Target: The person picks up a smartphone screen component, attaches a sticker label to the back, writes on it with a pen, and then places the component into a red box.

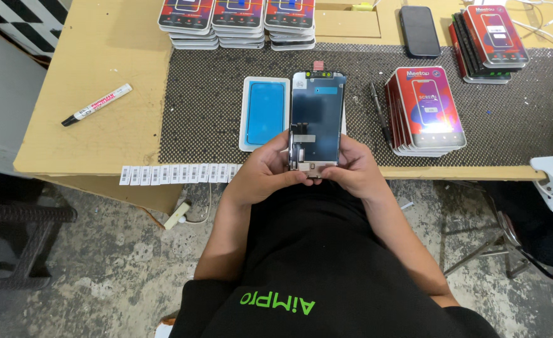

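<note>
Both hands [314,168] grip a phone screen [316,119]; white tray [246,116] just behind.

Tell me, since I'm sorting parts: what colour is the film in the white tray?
Blue, in the head view: film in the tray.

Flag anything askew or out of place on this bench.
The marker pen lies slanted on bare wood, away from the mat. The strip of labels hangs off the table's front edge. Nothing looks spilled or damaged.

Screen panel held over the table's near edge

The panel [316,122] stood between both hands, a tray [264,113] just left, boxes [425,110] right, marker [96,105] far left.
</note>
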